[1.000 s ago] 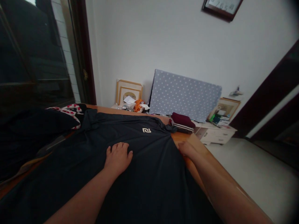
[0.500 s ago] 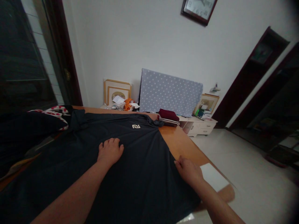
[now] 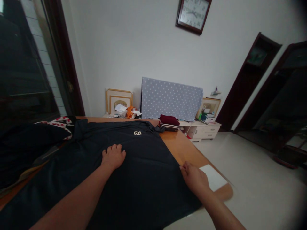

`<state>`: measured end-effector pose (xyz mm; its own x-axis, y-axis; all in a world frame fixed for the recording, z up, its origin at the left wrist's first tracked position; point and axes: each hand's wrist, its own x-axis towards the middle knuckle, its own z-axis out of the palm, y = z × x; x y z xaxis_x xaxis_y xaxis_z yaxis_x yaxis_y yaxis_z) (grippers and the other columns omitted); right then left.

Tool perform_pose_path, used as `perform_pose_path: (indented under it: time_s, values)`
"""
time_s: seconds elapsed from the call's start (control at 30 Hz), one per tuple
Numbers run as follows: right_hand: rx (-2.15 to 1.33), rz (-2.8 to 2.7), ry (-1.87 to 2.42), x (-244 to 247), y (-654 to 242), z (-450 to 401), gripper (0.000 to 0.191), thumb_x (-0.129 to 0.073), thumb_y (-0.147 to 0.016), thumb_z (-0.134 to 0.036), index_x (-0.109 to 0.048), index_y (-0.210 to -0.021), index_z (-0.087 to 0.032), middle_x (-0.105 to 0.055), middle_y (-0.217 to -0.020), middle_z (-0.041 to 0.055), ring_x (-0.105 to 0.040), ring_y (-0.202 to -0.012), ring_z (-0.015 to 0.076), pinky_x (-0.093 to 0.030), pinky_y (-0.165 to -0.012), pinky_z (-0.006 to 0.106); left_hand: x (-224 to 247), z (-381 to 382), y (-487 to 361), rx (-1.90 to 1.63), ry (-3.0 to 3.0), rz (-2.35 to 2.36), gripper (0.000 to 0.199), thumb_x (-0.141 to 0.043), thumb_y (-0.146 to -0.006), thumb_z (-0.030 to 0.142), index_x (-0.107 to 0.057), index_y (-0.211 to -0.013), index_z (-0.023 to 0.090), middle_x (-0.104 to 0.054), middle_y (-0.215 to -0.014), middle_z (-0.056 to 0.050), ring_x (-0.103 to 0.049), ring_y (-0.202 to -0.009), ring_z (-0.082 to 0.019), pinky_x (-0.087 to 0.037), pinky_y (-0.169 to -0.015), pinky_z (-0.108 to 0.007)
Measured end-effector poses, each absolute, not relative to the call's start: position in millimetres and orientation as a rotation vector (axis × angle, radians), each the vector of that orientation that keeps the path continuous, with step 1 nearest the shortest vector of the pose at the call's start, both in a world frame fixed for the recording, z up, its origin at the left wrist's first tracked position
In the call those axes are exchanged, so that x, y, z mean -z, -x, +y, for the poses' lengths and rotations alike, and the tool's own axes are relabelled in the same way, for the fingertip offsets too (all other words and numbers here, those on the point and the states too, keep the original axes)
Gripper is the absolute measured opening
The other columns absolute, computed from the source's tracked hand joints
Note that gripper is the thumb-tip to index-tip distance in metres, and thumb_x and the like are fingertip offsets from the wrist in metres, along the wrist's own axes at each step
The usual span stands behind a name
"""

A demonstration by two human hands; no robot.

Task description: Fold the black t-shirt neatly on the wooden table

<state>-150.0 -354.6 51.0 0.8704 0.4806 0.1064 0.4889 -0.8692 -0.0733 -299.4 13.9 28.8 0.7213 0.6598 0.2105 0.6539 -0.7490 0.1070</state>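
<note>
A dark navy shirt [image 3: 144, 172] with a small pale logo [image 3: 137, 133] lies spread over the wooden table, its far edge bunched near the back. My left hand [image 3: 113, 156] rests palm down on the middle of the shirt, fingers a little apart. At the shirt's right edge, my right hand [image 3: 193, 176] is closed, pinching the fabric between thumb and fingers. Cloth between the two hands looks fairly flat. The fingertips of my right hand are partly hidden.
Folded clothes [image 3: 169, 122] are stacked at the table's [image 3: 177, 145] far edge. Other dark garments [image 3: 35, 143] are heaped at the left. A white sheet [image 3: 213, 177] lies by my right hand. Beyond stand a polka-dot cover [image 3: 171, 98] and a white cabinet [image 3: 206, 131].
The camera view has tipped up slightly, showing more of the wall clock. Both hands keep their places on the shirt, and its right part looks smoother, with fewer creases.
</note>
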Motion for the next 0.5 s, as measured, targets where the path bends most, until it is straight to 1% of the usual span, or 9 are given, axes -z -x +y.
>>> perform_pose_path:
  time_s: [0.07,0.1,0.17,0.2,0.23,0.27,0.3,0.37,0.5]
  values:
    - [0.238,-0.856,2.838,-54.9,156.7,-349.7,0.041,-0.029,-0.103,-0.044,-0.064,-0.105,-0.023,-0.072,-0.102,0.0097,-0.069,-0.091,0.0246,-0.048,-0.075,0.035,-31.0,11.6,299.7,-0.354,-2.89,1.11,0.05,-0.034,-0.095,0.047,-0.06,-0.126,0.018,-0.057,-0.134,-0.02,-0.049,-0.125,-0.037,-0.032,-0.104,-0.059]
    - [0.259,-0.919,2.774,-55.0,159.2,-346.6,0.043,-0.028,-0.103,-0.042,-0.065,-0.111,-0.023,-0.071,-0.11,0.0101,-0.068,-0.096,0.0236,-0.049,-0.081,0.035,-32.1,10.6,300.1,-0.35,-2.888,1.112,0.05,-0.033,-0.095,0.047,-0.059,-0.126,0.018,-0.057,-0.134,-0.02,-0.049,-0.126,-0.037,-0.031,-0.104,-0.059]
    - [0.228,-1.066,2.669,-49.4,162.2,-340.5,0.047,-0.028,-0.103,-0.042,-0.061,-0.129,-0.022,-0.064,-0.132,0.0108,-0.062,-0.117,0.0236,-0.046,-0.098,0.036,-33.9,8.8,301.7,-0.345,-2.882,1.115,0.05,-0.034,-0.095,0.047,-0.059,-0.127,0.018,-0.056,-0.134,-0.02,-0.049,-0.126,-0.036,-0.031,-0.104,-0.059]
    - [0.195,-1.139,2.635,-43.3,162.7,-338.2,0.05,-0.029,-0.102,-0.043,-0.056,-0.137,-0.021,-0.057,-0.143,0.011,-0.054,-0.13,0.0243,-0.042,-0.106,0.037,-34.6,8.0,302.9,-0.344,-2.876,1.115,0.05,-0.034,-0.095,0.047,-0.058,-0.127,0.018,-0.056,-0.134,-0.02,-0.049,-0.126,-0.036,-0.031,-0.105,-0.059]
    - [0.161,-1.206,2.615,-35.3,162.6,-336.9,0.055,-0.031,-0.101,-0.046,-0.051,-0.145,-0.019,-0.048,-0.152,0.0108,-0.043,-0.141,0.0252,-0.036,-0.114,0.04,-35.2,7.2,304.4,-0.342,-2.868,1.112,0.05,-0.034,-0.095,0.047,-0.058,-0.127,0.018,-0.056,-0.134,-0.02,-0.049,-0.126,-0.036,-0.031,-0.105,-0.059]
    - [0.133,-1.259,2.607,-25.9,161.7,-336.4,0.06,-0.032,-0.1,-0.049,-0.045,-0.149,-0.016,-0.039,-0.158,0.0108,-0.032,-0.148,0.0258,-0.029,-0.119,0.042,-35.6,6.6,305.9,-0.341,-2.859,1.107,0.049,-0.034,-0.095,0.047,-0.058,-0.127,0.018,-0.055,-0.134,-0.02,-0.049,-0.126,-0.035,-0.03,-0.105,-0.059]
    - [0.105,-1.282,2.61,-15.7,160.1,-336.8,0.065,-0.032,-0.099,-0.052,-0.043,-0.151,-0.015,-0.036,-0.16,0.0112,-0.028,-0.15,0.0256,-0.027,-0.121,0.042,-35.7,6.3,307.4,-0.339,-2.852,1.092,0.049,-0.035,-0.095,0.047,-0.058,-0.127,0.018,-0.055,-0.135,-0.02,-0.049,-0.127,-0.035,-0.03,-0.106,-0.059]
    - [0.07,-1.304,2.624,4.2,154.9,-339.1,0.071,-0.028,-0.098,-0.058,-0.042,-0.152,-0.013,-0.037,-0.159,0.0128,-0.029,-0.149,0.0258,-0.025,-0.122,0.044,-35.5,6.8,309.9,-0.333,-2.833,1.067,0.048,-0.037,-0.095,0.047,-0.057,-0.127,0.018,-0.055,-0.135,-0.02,-0.048,-0.128,-0.035,-0.028,-0.107,-0.059]
    - [0.125,-1.335,2.592,30.7,140.8,-346.0,0.077,-0.029,-0.095,-0.062,-0.042,-0.152,-0.012,-0.04,-0.157,0.0137,-0.03,-0.149,0.0286,-0.027,-0.122,0.049,-36.3,11.2,313.8,-0.35,-2.77,1.047,0.05,-0.044,-0.093,0.051,-0.057,-0.128,0.019,-0.053,-0.137,-0.02,-0.047,-0.129,-0.037,-0.027,-0.11,-0.06]
